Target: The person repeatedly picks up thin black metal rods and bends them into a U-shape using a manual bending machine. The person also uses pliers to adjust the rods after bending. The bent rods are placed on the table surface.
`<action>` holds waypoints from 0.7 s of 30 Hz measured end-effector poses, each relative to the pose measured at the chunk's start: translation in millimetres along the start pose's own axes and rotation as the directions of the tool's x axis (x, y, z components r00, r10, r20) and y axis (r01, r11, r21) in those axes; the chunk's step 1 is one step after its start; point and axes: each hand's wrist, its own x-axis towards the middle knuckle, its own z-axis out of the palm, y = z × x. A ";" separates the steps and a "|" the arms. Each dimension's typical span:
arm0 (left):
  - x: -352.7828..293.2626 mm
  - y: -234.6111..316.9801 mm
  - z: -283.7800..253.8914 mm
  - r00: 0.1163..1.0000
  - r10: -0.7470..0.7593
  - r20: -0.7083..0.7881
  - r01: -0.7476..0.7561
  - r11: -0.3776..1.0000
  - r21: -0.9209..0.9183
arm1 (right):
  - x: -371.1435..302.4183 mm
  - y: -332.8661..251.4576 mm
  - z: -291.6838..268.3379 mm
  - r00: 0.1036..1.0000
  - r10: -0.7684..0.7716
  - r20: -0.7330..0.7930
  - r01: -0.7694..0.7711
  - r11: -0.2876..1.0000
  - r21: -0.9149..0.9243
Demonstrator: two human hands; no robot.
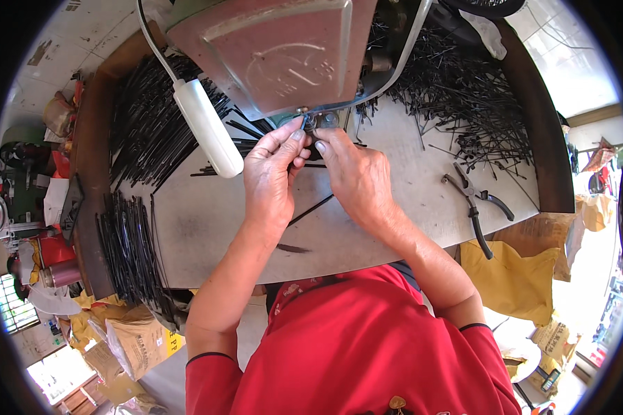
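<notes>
My left hand [273, 162] is closed at the front of a machine with a reddish cover [277, 55]. Its thumb and forefinger pinch a small bluish-dark piece whose kind I cannot make out. Close beside it, my right hand [358, 173] has its fingers curled in at the same spot, by small metal parts [322, 121] under the cover. Whatever those fingers grip is hidden. A thin black strand [313, 209] slants across the pale tabletop [208, 228] between my forearms.
Bundled black strands [163, 117] fill the table's back left, with another bundle [128, 238] nearer. A tangled black pile [457, 97] covers the back right, near open pliers [474, 204]. A white lamp [211, 131] hangs left of my hands. Raised brown edging [543, 138] borders the table.
</notes>
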 end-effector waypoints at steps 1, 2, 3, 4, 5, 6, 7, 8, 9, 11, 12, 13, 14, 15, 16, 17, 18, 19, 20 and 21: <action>0.2 0.0 0.3 1.000 0.006 0.002 -0.006 1.000 -0.003 | 0.8 -0.2 -0.6 1.000 0.003 0.006 -0.002 1.000 -0.003; 1.5 -0.1 0.1 1.000 0.013 0.004 -0.013 1.000 0.008 | 2.0 0.0 -0.7 1.000 0.000 -0.001 0.000 1.000 0.011; 3.5 0.1 -0.5 1.000 0.020 0.006 -0.020 1.000 0.019 | 3.5 0.2 -0.5 1.000 -0.002 -0.008 0.002 1.000 0.026; 4.5 0.0 -0.9 1.000 0.027 0.007 -0.027 0.999 0.030 | 4.1 0.4 -0.2 1.000 -0.004 -0.016 0.005 0.999 0.040; 4.0 0.5 -0.5 1.000 0.008 0.003 -0.008 0.999 0.034 | 3.9 0.4 0.1 1.000 0.000 -0.017 0.001 0.999 0.037; 2.9 1.4 0.1 1.000 -0.010 -0.001 0.010 0.999 0.037 | 3.2 0.4 0.5 1.000 0.004 -0.019 -0.003 0.999 0.034; 2.5 1.9 0.5 1.000 -0.029 -0.005 0.029 0.999 0.041 | 2.3 0.3 0.9 1.000 0.008 -0.021 -0.007 0.999 0.031; 2.8 1.8 -0.1 0.999 -0.032 -0.004 0.032 0.999 0.042 | 1.7 -0.1 1.4 1.000 0.010 -0.021 -0.010 0.999 0.035; 3.4 1.3 -1.2 0.999 -0.035 -0.003 0.035 0.998 0.043 | 1.0 -0.4 2.0 1.000 0.013 -0.022 -0.012 0.999 0.040; 4.2 1.5 -2.1 1.000 -0.030 0.002 0.030 0.999 0.034 | 1.3 -0.8 2.8 1.000 0.012 -0.026 -0.011 0.999 0.043; 4.7 2.3 -2.0 1.000 -0.022 0.006 0.022 0.999 0.024 | 2.2 -0.8 3.1 1.000 0.007 -0.030 -0.006 0.999 0.042; 4.9 2.6 -2.3 1.000 -0.014 0.010 0.014 1.000 0.013 | 2.4 -0.7 3.3 0.999 0.003 -0.034 -0.001 0.999 0.041; 5.8 2.2 -3.2 1.000 -0.017 0.017 0.017 1.000 0.016 | 2.7 -0.2 3.4 1.000 0.009 -0.022 -0.008 0.999 0.031; 6.3 0.5 -5.4 0.999 -0.020 0.025 0.019 1.000 0.020 | 1.3 0.5 4.1 1.000 0.015 -0.009 -0.014 1.000 0.021; 6.2 -0.6 -7.0 0.999 -0.022 0.032 0.021 1.000 0.023 | -0.3 1.1 4.8 1.000 0.020 0.003 -0.020 1.000 0.011; 4.9 -0.9 -8.1 0.999 -0.041 0.019 0.041 0.999 0.024 | -3.0 1.3 5.4 1.000 0.018 -0.002 -0.017 1.000 0.013; 3.3 -1.1 -9.2 0.998 -0.060 0.006 0.060 0.998 0.025 | -6.0 1.4 6.0 1.000 0.015 -0.007 -0.015 1.000 0.015; 2.1 -1.1 -9.6 0.997 -0.079 -0.007 0.079 0.997 0.026 | -7.0 1.4 6.0 1.000 0.012 -0.012 -0.012 1.000 0.017; 0.7 -1.3 -9.7 0.997 -0.072 -0.012 0.072 0.997 0.030 | -7.7 1.2 6.2 1.000 0.008 -0.008 -0.008 1.000 0.022; -0.7 -1.1 -9.3 0.998 -0.065 -0.016 0.066 0.997 0.034 | -8.2 0.9 6.1 1.000 0.005 -0.004 -0.005 1.000 0.026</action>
